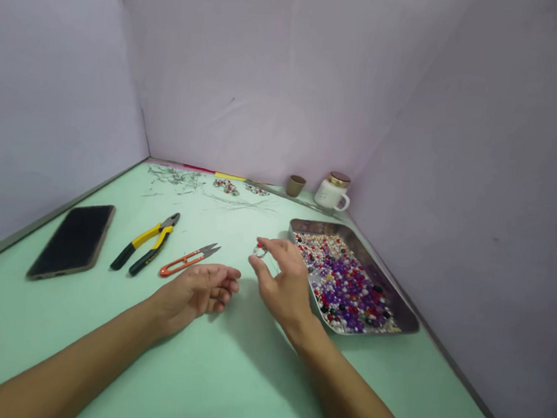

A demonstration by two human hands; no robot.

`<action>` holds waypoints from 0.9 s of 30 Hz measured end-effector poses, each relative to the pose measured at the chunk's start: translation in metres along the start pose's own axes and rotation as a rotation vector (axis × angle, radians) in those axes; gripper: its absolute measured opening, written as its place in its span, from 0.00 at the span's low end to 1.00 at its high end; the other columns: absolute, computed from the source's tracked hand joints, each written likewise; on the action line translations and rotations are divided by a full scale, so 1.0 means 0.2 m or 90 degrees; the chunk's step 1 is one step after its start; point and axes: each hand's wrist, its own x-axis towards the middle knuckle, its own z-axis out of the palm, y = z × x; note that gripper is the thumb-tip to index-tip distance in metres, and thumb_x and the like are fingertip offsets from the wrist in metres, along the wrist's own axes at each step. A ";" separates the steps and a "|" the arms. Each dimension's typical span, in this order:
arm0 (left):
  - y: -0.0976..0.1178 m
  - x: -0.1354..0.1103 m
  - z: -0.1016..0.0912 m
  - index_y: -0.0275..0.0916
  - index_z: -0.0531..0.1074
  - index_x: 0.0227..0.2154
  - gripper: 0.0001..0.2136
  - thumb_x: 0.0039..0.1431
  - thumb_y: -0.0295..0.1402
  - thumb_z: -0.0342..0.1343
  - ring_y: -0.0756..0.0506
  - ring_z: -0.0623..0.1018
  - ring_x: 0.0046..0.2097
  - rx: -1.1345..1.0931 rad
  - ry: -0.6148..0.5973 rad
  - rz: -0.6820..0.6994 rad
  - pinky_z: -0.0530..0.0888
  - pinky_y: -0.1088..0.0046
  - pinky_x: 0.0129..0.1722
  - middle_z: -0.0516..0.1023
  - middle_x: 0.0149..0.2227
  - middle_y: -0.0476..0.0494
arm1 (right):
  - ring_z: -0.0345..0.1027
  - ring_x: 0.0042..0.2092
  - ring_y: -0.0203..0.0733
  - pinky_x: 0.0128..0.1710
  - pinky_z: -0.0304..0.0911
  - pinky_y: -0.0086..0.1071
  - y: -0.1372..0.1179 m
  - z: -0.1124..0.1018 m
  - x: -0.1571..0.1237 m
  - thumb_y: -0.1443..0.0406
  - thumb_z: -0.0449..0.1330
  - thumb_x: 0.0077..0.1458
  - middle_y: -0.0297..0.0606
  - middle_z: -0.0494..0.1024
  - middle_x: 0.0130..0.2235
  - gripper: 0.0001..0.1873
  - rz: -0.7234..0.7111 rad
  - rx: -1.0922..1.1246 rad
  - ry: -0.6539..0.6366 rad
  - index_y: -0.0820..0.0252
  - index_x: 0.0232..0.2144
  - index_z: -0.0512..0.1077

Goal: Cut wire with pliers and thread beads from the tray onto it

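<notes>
Between the thumb and forefinger of my right hand (286, 284) is a small ring of red and clear beads (260, 250), held just above the table left of the bead tray. Fine wire seems to trail from it. My left hand (201, 293) is turned on its side nearby, with loosely curled fingers and nothing visible in them. Just beyond that hand lie orange thread snips (186, 262), their blades pointing away to the right. A metal tray (401, 302) of mixed purple, red, white and black beads (345, 280) stands beside my right hand.
Yellow-and-black pliers (146, 244) and a phone (74, 239) lie on the left. Cut wire pieces (174, 177) and finished-looking beaded rings (226, 187) are at the back. A small brown cup (295, 185) and a lidded white mug (331, 193) stand near the back wall.
</notes>
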 end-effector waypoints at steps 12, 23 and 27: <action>-0.03 0.04 -0.02 0.32 0.70 0.28 0.09 0.48 0.34 0.55 0.54 0.66 0.22 -0.020 0.084 0.039 0.62 0.77 0.22 0.69 0.24 0.44 | 0.65 0.42 0.42 0.48 0.56 0.42 0.06 0.09 -0.05 0.70 0.54 0.48 0.39 0.73 0.39 0.18 -0.078 0.015 -0.121 0.56 0.44 0.62; -0.06 0.09 -0.04 0.33 0.68 0.19 0.13 0.41 0.40 0.59 0.54 0.65 0.19 -0.026 0.134 0.009 0.61 0.78 0.20 0.67 0.18 0.48 | 0.68 0.36 0.41 0.39 0.65 0.35 0.06 0.18 -0.10 0.71 0.55 0.44 0.39 0.74 0.35 0.21 -0.108 0.145 -0.146 0.56 0.43 0.63; -0.03 0.07 0.00 0.33 0.70 0.22 0.10 0.44 0.36 0.59 0.55 0.65 0.21 -0.012 0.155 0.027 0.62 0.79 0.21 0.67 0.21 0.48 | 0.67 0.36 0.40 0.35 0.65 0.31 0.04 0.16 -0.11 0.70 0.57 0.44 0.39 0.73 0.33 0.15 0.090 0.255 -0.192 0.58 0.38 0.68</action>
